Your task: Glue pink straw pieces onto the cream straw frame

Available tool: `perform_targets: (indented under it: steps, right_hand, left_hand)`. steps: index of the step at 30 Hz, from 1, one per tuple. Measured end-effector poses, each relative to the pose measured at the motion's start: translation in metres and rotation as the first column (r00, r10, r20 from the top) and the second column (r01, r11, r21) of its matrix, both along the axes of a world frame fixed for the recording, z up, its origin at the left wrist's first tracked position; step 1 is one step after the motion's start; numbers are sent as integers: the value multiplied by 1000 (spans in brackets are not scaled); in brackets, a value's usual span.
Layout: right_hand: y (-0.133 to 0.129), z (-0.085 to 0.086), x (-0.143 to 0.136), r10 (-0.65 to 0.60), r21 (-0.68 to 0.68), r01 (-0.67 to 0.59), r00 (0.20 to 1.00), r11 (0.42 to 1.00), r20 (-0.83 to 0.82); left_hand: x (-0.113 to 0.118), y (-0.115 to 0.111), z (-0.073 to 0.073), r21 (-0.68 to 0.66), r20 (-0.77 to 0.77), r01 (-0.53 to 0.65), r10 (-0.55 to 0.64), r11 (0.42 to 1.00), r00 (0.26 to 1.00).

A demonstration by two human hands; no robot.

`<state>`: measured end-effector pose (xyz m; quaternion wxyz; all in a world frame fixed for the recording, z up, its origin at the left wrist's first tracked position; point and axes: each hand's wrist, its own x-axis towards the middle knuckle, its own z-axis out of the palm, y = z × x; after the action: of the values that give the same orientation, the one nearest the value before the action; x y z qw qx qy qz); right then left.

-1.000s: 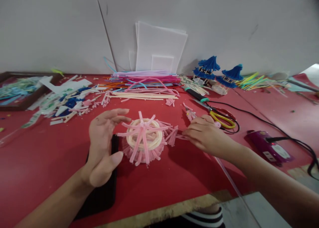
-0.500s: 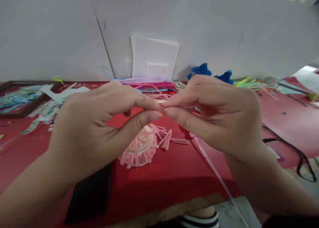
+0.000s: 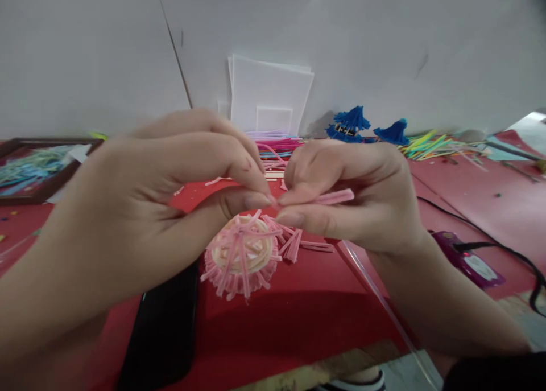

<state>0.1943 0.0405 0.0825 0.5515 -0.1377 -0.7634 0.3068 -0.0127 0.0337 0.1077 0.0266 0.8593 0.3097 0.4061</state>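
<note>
Head view: pink strip (image 3: 336, 197) held up, appearing just above and right of ornament (image 3: 243, 259). Left hand (image 3: 157, 192) pinches one end; right hand (image 3: 356, 189) pinches along length, other end poking out, probably for fine control with both sides steadied. Pink pieces (image 3: 292, 246) just right of ornament, likely for easy reach. Black slab (image 3: 164, 334) left of ornament on tabletop (image 3: 315, 322), presumably out of way.

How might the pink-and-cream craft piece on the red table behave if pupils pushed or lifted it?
The craft piece is probably light: it looks built from slender pink strips and a cream ring. The strips have free ends, so they may bend or snag. Its squat, wide shape suggests sliding rather than tipping.
</note>
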Motion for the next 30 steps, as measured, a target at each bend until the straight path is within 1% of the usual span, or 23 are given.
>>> perform_targets:
  steps: [3, 6, 9, 13, 15, 16, 18, 20, 22, 23, 24, 25, 26, 27, 28, 29, 30]
  right_hand:
    - [2, -2, 2, -20, 13, 19, 999, 1000, 43]
    - [3, -4, 2, -47, 10, 47, 998, 999, 47]
    - [3, -3, 5, -51, 16, 50, 993, 999, 108]
    - [3, 3, 16, -11, 105, -20, 957, 994, 291]
    - [2, 3, 22, -36, 159, -25, 929, 987, 369]
    - [1, 2, 23, -57, 187, -14, 928, 982, 367]
    - [-2, -4, 26, -116, 239, 50, 955, 970, 273]
    - [-5, -11, 26, -190, 273, 158, 977, 949, 95]
    - [-6, -17, 26, -253, 287, 250, 967, 925, -28]
    - [-7, -19, 26, -273, 287, 273, 961, 918, -43]
    - [-8, -21, 26, -277, 283, 275, 960, 919, -31]
    - [-8, -23, 26, -270, 273, 259, 963, 926, 1]
    - [-8, -24, 26, -250, 261, 231, 967, 937, 41]
    - [-8, -26, 26, -223, 251, 198, 972, 948, 74]
    - [-9, -28, 26, -199, 246, 170, 975, 954, 100]
    - [-9, -30, 25, -185, 255, 150, 975, 955, 121]
    - [-10, -32, 25, -189, 277, 144, 972, 950, 141]
  left_hand:
    - [-5, 4, 2, 38, -114, 82, -77, 996, 990]
    - [-9, 7, 4, 51, -142, 78, -70, 996, 987]
    - [-12, 10, 3, 50, -164, 95, -85, 994, 983]
    - [-17, 11, 2, 45, -166, 112, -103, 993, 981]
    - [-19, 10, 1, 13, -138, 96, -94, 995, 986]
    - [-20, 9, 0, -3, -118, 80, -79, 997, 990]
    - [-22, 8, -2, -28, -87, 28, -31, 999, 996]
    - [-24, 9, -4, -15, -42, -81, 80, 997, 996]
    - [-24, 14, -7, -10, 57, -201, 201, 979, 978]
    - [-24, 17, -8, -49, 139, -226, 231, 973, 963]
    - [-23, 21, -9, -108, 254, -205, 226, 973, 940]
    - [-22, 25, -10, -190, 387, -129, 195, 973, 901]
    - [-21, 29, -10, -285, 529, -5, 162, 959, 833]
    - [-21, 32, -11, -344, 676, 144, 138, 928, 724]
    - [-21, 36, -11, -417, 766, 290, 161, 862, 622]
    - [-23, 38, -11, -493, 797, 384, 228, 781, 559]
    - [-25, 40, -13, -559, 787, 439, 286, 703, 546]
